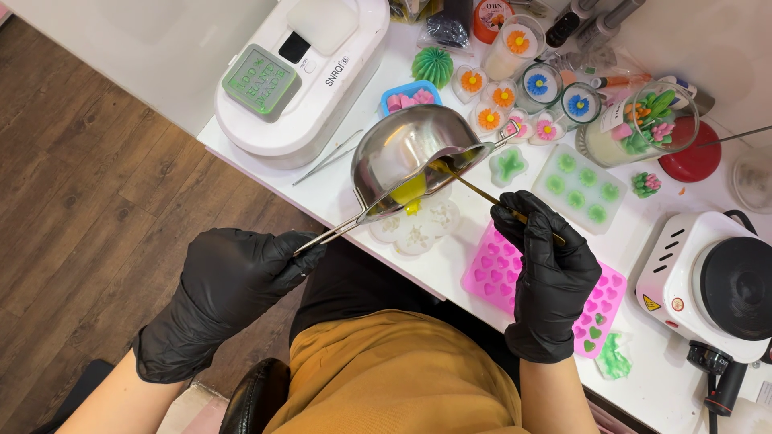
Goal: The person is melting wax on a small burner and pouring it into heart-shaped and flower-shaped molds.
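In the head view, the left hand (229, 277), in a black glove, has its fingers (301, 251) closed around the end of the long wire handle of a small steel pouring pot (406, 157). The pot is tilted above a white flower mould (418, 229) on the white worktop (450, 277), and yellow liquid lies at its lower lip. The right hand (551, 273), also gloved, is just right of the pot; its fingers (523, 215) pinch a thin stick (482, 193) whose tip reaches into the pot. A pink heart mould (490, 269) lies under this hand, right of the pot.
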